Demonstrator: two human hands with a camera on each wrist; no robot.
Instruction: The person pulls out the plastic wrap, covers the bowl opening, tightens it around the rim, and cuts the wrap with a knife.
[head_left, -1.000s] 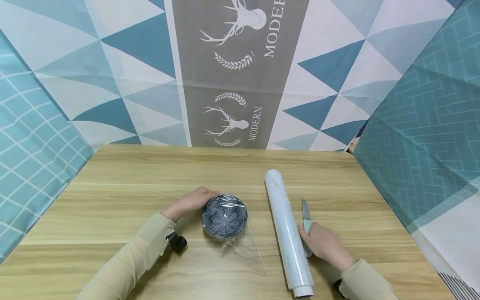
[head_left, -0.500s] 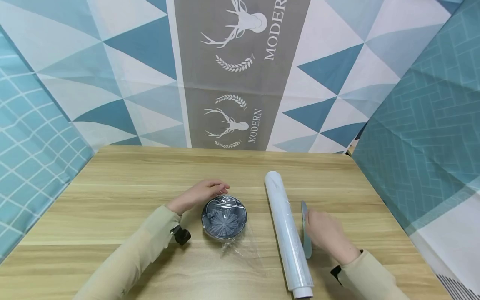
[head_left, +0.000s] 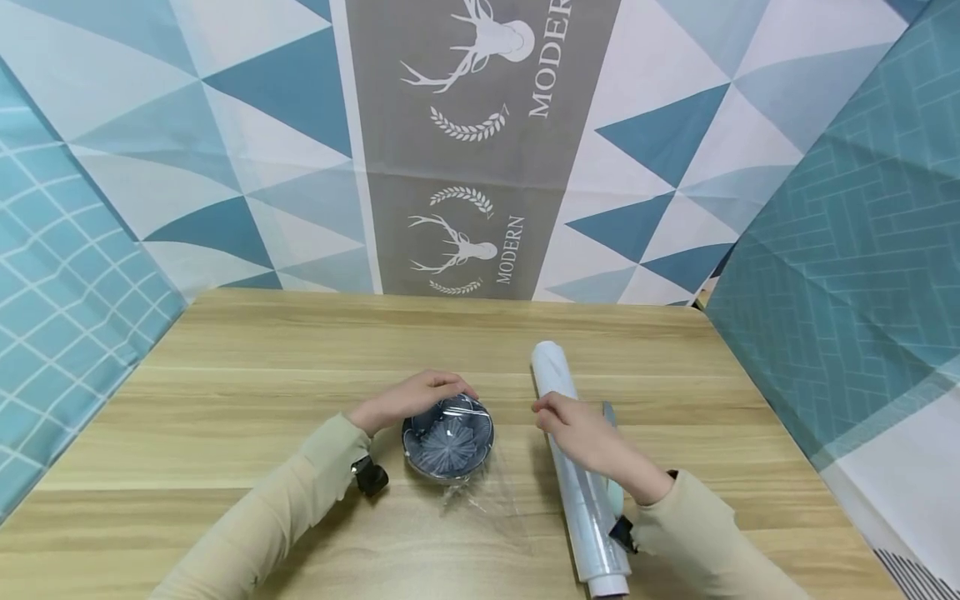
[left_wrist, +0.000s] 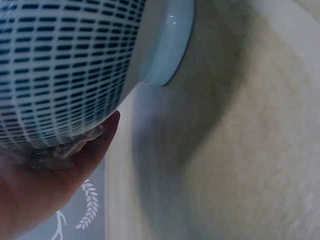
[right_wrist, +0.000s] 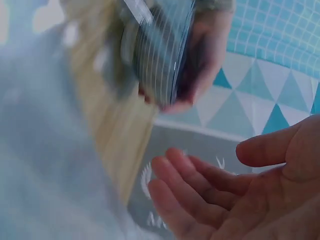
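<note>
A dark-patterned bowl (head_left: 447, 446) stands upright on the table, clear plastic wrap (head_left: 480, 504) stretched over its top and trailing loose toward the front right. My left hand (head_left: 412, 398) holds the bowl at its far left rim, fingers curved over the far edge. In the left wrist view, crumpled wrap is caught between those fingers (left_wrist: 92, 155) and the bowl's blue-dashed outer wall (left_wrist: 65, 65). My right hand (head_left: 581, 432) is over the roll of plastic wrap (head_left: 585, 508), fingers loosely bent, palm bare in the right wrist view. It partly hides a knife with a pale green handle (head_left: 615, 498).
The wrap roll lies lengthwise to the right of the bowl, with the knife along its right side. Wood-grain table (head_left: 262, 342) surrounds them. Patterned cloth (head_left: 450, 167) hangs behind the far edge, with blue-green sheets at both sides.
My right hand has left the knife and moved left over the wrap roll. My left hand lifted slightly off the rim, then moved right and came down along the bowl's far edge.
</note>
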